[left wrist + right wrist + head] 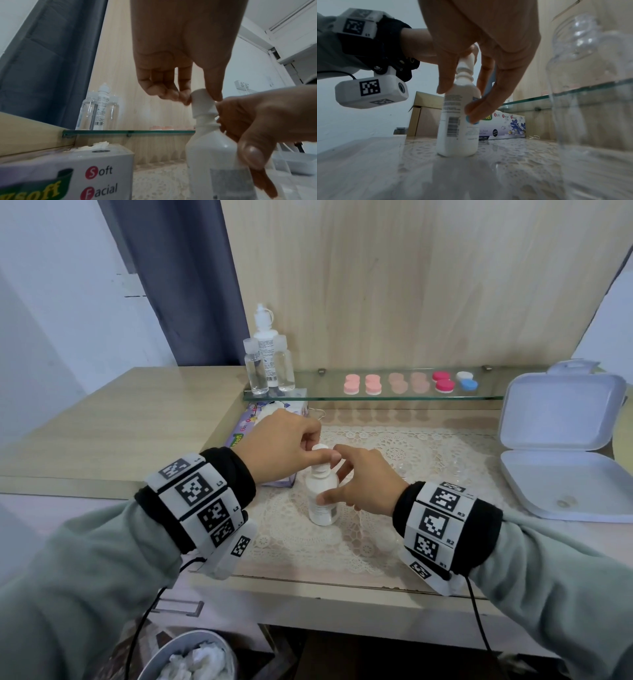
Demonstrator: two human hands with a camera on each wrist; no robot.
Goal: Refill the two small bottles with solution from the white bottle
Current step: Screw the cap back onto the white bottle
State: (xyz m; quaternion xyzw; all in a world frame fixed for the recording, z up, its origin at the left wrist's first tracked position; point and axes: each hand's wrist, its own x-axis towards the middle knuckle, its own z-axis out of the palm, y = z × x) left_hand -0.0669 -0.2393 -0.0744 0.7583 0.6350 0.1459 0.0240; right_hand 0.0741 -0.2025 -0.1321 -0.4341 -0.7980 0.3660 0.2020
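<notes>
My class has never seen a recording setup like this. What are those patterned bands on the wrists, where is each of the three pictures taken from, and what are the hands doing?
The bands are marker cuffs; each wrist also carries a small camera. One picture comes from a head camera looking down, the others from under each wrist. The left hand pinches the cap of the white bottle, which stands on a lace mat. The right hand steadies the bottle's body. Behind, a glass shelf holds clear bottles and coloured lens cases. A tissue box sits left, an open white case right.

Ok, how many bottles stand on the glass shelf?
3, clustered at its left end: a left clear bottle, a right clear bottle, and a white dropper bottle behind, between them.
</notes>
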